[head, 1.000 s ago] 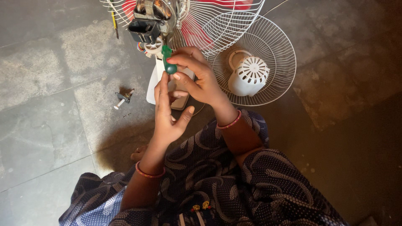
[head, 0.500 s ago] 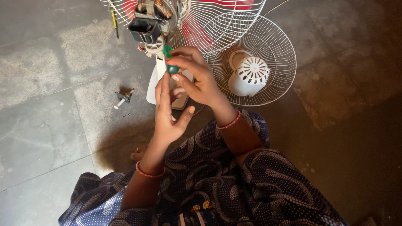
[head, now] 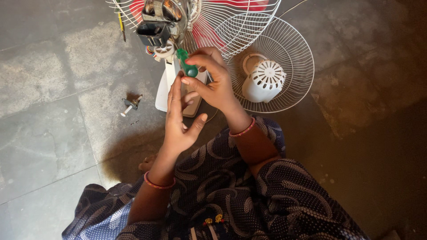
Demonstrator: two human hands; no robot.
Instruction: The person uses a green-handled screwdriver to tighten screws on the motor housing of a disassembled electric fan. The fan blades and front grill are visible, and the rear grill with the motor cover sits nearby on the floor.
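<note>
My right hand (head: 212,80) grips a green-handled screwdriver (head: 187,63), its tip pointing up into the exposed fan motor (head: 162,20) at the top of the view. My left hand (head: 178,120) is raised flat beside it, fingers straight and together, fingertips close to the screwdriver handle, holding nothing. The motor sits on a white fan stand (head: 167,89), partly hidden behind both hands.
A white wire fan guard (head: 293,53) lies on the stone floor at right with a white vented motor cover (head: 263,81) inside it. A second guard over red blades (head: 240,13) is behind. A small metal bolt-like part (head: 130,106) lies at left.
Both hands stay almost in place; the right hand has shifted slightly on the screwdriver handle. Nothing was picked up or let go.
</note>
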